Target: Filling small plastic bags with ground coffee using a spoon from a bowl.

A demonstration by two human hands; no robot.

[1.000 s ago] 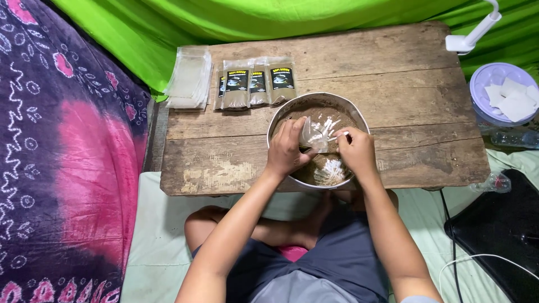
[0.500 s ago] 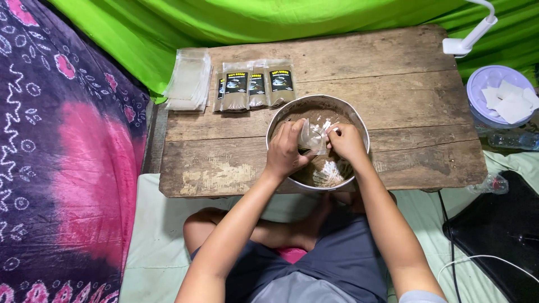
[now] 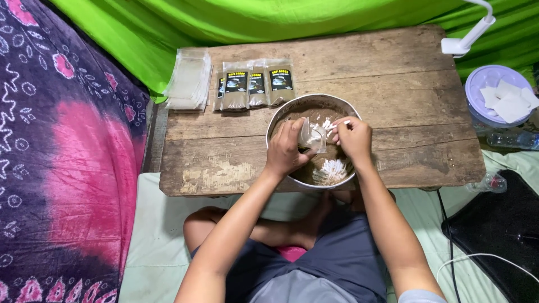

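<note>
**Handling a thin clear pouch over the powder bowl**

The left hand (image 3: 285, 150) pinches a small clear plastic pouch (image 3: 312, 136) over the metal bowl (image 3: 276, 122) of brown powder on the worktop (image 3: 393, 84). The right hand (image 3: 353, 137), just beside that grip, is closed on a small white scoop (image 3: 337, 124) at the pouch mouth. The pouch likely handles light, limp and slippery; hold it near the open edge. Fingers hide the mouth, and the fill level cannot be judged.
</note>
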